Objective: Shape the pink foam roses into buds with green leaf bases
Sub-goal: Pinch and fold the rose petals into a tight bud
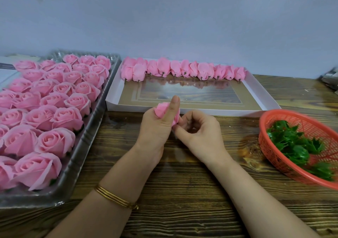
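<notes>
Bright, soft, diffuse light; only a faint shadow on the table (182, 173) beneath the grip. Rose (161, 109) in the grip sharp. Pale glare on the tray (192, 91) floor beyond it. Basket (301, 120) to its right slightly smeared; frame edges bowed by the wide lens.

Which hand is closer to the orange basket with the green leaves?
Right. The right hand pinches the pink rose, left of the orange basket and apart from it. The left hand grips the rose farther left.

My left hand (157, 127) grips a pink rose (162, 110) while my right hand (199, 129) pinches its base, between the tray of roses (87, 137), the white box (263, 93) and the red basket (274, 157) of green leaves (292, 142).
</notes>
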Tool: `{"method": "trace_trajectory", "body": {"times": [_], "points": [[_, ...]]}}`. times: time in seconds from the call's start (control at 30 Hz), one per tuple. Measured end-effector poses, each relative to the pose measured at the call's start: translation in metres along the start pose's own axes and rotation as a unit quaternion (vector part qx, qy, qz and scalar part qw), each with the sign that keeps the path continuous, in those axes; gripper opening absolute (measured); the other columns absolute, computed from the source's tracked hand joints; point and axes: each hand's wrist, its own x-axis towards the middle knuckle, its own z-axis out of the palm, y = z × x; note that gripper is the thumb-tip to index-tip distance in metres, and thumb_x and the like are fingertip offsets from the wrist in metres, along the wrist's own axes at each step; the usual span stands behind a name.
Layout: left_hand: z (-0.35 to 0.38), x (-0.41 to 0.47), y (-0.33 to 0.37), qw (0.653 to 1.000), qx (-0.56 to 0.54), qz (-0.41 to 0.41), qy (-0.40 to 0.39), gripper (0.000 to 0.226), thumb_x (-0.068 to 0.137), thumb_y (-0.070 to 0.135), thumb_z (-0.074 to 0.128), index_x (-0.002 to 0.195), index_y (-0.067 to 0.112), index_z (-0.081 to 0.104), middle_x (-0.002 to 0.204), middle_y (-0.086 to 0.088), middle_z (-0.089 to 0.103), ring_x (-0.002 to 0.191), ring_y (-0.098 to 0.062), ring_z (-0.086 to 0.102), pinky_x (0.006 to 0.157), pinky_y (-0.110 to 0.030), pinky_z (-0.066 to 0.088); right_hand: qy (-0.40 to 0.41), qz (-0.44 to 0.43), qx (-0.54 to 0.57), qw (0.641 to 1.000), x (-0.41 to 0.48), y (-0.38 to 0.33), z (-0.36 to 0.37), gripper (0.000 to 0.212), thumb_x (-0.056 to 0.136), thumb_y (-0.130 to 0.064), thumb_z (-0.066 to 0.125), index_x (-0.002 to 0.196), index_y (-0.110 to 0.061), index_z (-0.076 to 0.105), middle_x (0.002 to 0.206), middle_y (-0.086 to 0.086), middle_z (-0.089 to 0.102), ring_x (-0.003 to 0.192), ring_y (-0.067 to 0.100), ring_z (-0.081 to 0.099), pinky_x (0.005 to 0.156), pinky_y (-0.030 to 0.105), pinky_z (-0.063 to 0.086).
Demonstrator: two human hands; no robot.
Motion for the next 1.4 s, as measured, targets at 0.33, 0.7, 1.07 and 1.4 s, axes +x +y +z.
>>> {"method": "trace_trajectory", "body": {"times": [0.33,0.7,1.07,1.4], "points": [[-0.0003,-0.0027,0.0022,1.0,0.005,-0.007,0.003,0.043,0.064,0.057,0.069,0.062,0.015,0.057,0.059,-0.001,0.053,0.063,-0.017,0.054,0.071,-0.037,0.049,0.004,-0.002,-0.016,1.0,-0.0005,-0.0043,-0.0009,0.023,0.07,-0.037,0.067,0.062,-0.018,0.059,0.057,0.0,0.063,0.051,0.002,0.049,0.057,0.02,0.041],[0.0012,-0.0041,0.0016,1.0,0.011,0.006,0.0,0.036,0.068,0.051,0.07,0.061,0.017,0.061,0.06,0.001,0.059,0.064,-0.015,0.057,0.064,-0.029,0.051,0.043,-0.035,-0.077,0.996,-0.0009,-0.0027,-0.0007,0.03,0.065,-0.05,0.057,0.056,-0.022,0.054,0.052,-0.015,0.056,0.05,0.001,0.048,0.053,0.013,0.036],[0.0012,-0.0044,0.0017,1.0,0.01,0.01,-0.001,0.034,0.067,0.051,0.07,0.058,0.02,0.06,0.057,0.003,0.059,0.06,-0.012,0.057,0.061,-0.025,0.051,0.063,-0.06,-0.088,0.992,-0.0014,-0.0048,-0.0009,0.034,0.067,-0.051,0.059,0.06,-0.018,0.056,0.057,-0.005,0.061,0.052,0.005,0.051,0.053,0.019,0.042],[0.004,-0.0057,0.0026,0.999,0.012,0.012,-0.031,0.028,0.084,0.032,0.067,0.076,0.005,0.066,0.062,0.004,0.068,0.062,-0.003,0.066,0.06,-0.015,0.051,0.096,-0.062,-0.089,0.989,0.0005,-0.0027,-0.0023,0.027,0.078,-0.031,0.069,0.06,-0.017,0.054,0.051,-0.012,0.053,0.051,0.003,0.048,0.054,0.014,0.035]]}}
